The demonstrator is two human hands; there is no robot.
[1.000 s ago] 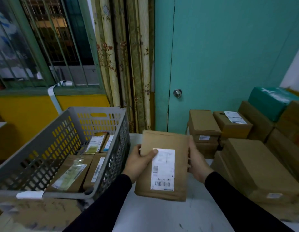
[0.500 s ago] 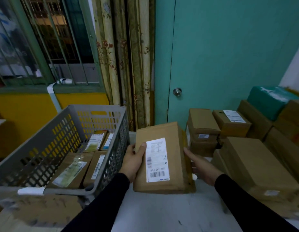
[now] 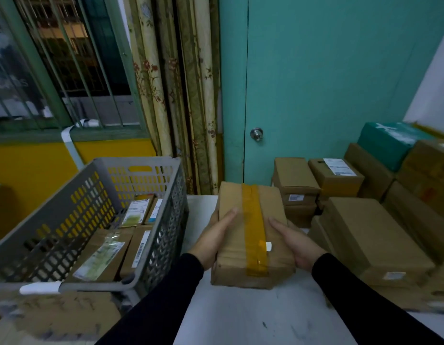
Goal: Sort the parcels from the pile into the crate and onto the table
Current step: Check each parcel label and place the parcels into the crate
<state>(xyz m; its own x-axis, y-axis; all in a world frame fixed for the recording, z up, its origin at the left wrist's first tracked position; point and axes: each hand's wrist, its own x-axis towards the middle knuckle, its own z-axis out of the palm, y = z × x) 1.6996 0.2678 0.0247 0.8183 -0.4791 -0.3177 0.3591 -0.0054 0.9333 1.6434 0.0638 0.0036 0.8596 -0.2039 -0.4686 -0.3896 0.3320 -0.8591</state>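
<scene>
The parcel point(image 3: 250, 235) is a brown cardboard box held between the two hands over the white bench point(image 3: 253, 317), its long side running away from the person and a strip of amber tape point(image 3: 253, 225) laid along the top, with the corner of a white label just showing at the tape's right edge. To the right of the hands rises the pile point(image 3: 380, 220) of brown boxes, stacked against the teal door point(image 3: 328, 83), with one green-wrapped box point(image 3: 390, 143) on top at the far right and a white shipping label on one of the boxes behind. To the left of the hands stands the grey slotted crate point(image 3: 163, 227), just beside the left wrist, holding several labelled parcels laid flat on its floor. The left hand point(image 3: 212, 239) lies along the parcel's left side, thumb stretched over the top face and the remaining fingers out of sight under the box. The right hand point(image 3: 295, 241) cups the right side in the same way, thumb flat on top near the tape. Both hands press inward on the parcel, carrying it between them. Whether its near bottom edge touches the bench cannot be told. Black sleeves cover both forearms.
</scene>
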